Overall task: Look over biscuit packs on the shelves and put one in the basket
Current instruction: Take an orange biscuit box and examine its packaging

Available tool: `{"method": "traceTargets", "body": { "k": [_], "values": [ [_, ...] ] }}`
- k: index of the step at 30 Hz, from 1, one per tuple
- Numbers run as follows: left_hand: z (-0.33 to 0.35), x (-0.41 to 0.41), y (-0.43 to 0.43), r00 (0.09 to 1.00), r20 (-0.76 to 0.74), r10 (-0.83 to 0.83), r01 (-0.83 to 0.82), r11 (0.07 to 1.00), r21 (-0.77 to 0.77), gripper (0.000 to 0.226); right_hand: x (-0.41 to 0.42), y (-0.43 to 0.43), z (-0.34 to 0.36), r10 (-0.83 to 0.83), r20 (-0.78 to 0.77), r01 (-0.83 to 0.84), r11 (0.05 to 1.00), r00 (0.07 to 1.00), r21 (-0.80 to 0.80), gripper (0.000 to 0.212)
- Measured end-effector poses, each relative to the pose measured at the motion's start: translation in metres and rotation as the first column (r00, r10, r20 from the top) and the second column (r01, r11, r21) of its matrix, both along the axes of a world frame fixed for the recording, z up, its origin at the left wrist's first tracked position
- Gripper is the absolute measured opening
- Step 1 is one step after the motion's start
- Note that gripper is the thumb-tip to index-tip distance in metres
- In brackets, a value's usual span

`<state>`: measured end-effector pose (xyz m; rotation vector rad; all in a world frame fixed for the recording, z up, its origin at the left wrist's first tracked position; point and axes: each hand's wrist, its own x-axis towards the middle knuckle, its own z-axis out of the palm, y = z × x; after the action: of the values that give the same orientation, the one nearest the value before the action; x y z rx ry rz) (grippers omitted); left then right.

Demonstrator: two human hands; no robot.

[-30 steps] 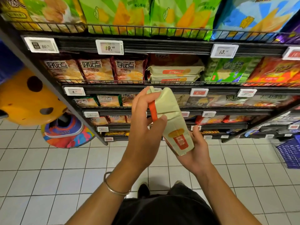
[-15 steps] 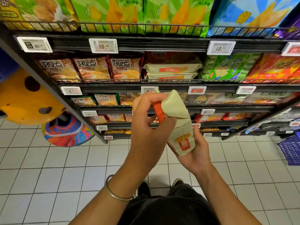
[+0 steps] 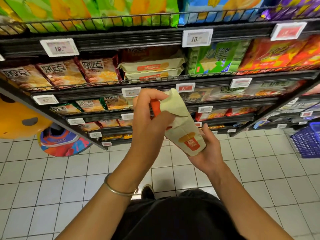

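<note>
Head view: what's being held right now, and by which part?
A cream biscuit pack, held in both hands. The left hand pinches its upper end at the folded flap and orange seam. The right hand cups the lower end from beneath.

Centre frame, the left grip (image 3: 149, 122) covers most of the orange edge of the biscuit pack (image 3: 181, 122), whose lower end is sunk in the palm of the right grip (image 3: 207, 149); the print on its orange label is too small to read. The blue basket (image 3: 306, 142) is cut off at the right edge, the large bags (image 3: 103, 11) along the top, a yellow shape (image 3: 17, 118) at the left. Small digits on the price tags (image 3: 59, 47) blur out, the red tag (image 3: 288, 31) at upper right is illegible, and a dark garment (image 3: 173, 219) hides most of a shoe (image 3: 147, 192)
</note>
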<state>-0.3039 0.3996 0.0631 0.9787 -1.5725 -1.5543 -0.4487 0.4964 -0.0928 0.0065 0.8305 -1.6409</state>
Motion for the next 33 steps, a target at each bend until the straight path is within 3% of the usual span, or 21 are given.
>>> {"method": "traceTargets", "body": {
  "k": [6, 10, 12, 14, 18, 21, 24, 26, 28, 31, 33],
  "values": [
    [-0.007, -0.079, 0.019, 0.996, -0.055, -0.072, 0.083, 0.971, 0.224, 0.034, -0.091, 0.053, 0.004, -0.092, -0.043, 0.092, 0.996, 0.995, -0.008, 0.067],
    [-0.027, -0.145, 0.031, 0.970, -0.150, -0.192, 0.237, 0.882, 0.408, 0.037, -0.159, 0.114, 0.011, -0.222, -0.108, 0.224, 0.975, 0.969, 0.002, 0.061],
    [-0.039, -0.183, 0.040, 0.947, -0.174, -0.270, 0.321, 0.788, 0.526, 0.053, -0.190, 0.151, 0.013, -0.310, -0.131, 0.316, 0.948, 0.942, 0.027, 0.050],
    [-0.046, -0.220, 0.054, 0.902, -0.249, -0.352, 0.424, 0.621, 0.659, 0.069, -0.219, 0.189, 0.016, -0.401, -0.142, 0.412, 0.910, 0.905, 0.052, 0.045],
    [-0.064, -0.301, 0.099, 0.729, -0.353, -0.587, 0.633, 0.381, 0.674, 0.042, -0.264, 0.261, 0.016, -0.552, -0.126, 0.565, 0.817, 0.824, 0.119, 0.038],
    [-0.083, -0.370, 0.131, 0.706, -0.357, -0.612, 0.603, 0.255, 0.756, 0.066, -0.295, 0.308, 0.012, -0.699, -0.060, 0.697, 0.697, 0.713, 0.168, 0.039],
    [-0.097, -0.444, 0.163, 0.626, -0.366, -0.689, 0.612, 0.142, 0.778, 0.078, -0.334, 0.352, 0.011, -0.815, 0.038, 0.805, 0.577, 0.578, 0.141, 0.045],
    [-0.114, -0.496, 0.183, 0.573, -0.348, -0.742, 0.611, 0.103, 0.785, 0.081, -0.367, 0.379, 0.009, -0.860, 0.077, 0.856, 0.510, 0.504, 0.089, 0.040],
    [-0.133, -0.549, 0.206, 0.561, -0.314, -0.766, 0.605, 0.120, 0.787, 0.083, -0.405, 0.408, 0.004, -0.877, 0.086, 0.877, 0.478, 0.473, 0.052, 0.030],
    [-0.157, -0.640, 0.246, 0.585, -0.305, -0.751, 0.573, 0.117, 0.811, 0.098, -0.474, 0.451, 0.002, -0.910, 0.044, 0.905, 0.415, 0.413, 0.096, 0.040],
    [-0.166, -0.703, 0.280, 0.586, -0.319, -0.745, 0.554, 0.081, 0.828, 0.072, -0.523, 0.480, 0.008, -0.919, 0.022, 0.915, 0.393, 0.393, 0.091, 0.049]
  ]
}}
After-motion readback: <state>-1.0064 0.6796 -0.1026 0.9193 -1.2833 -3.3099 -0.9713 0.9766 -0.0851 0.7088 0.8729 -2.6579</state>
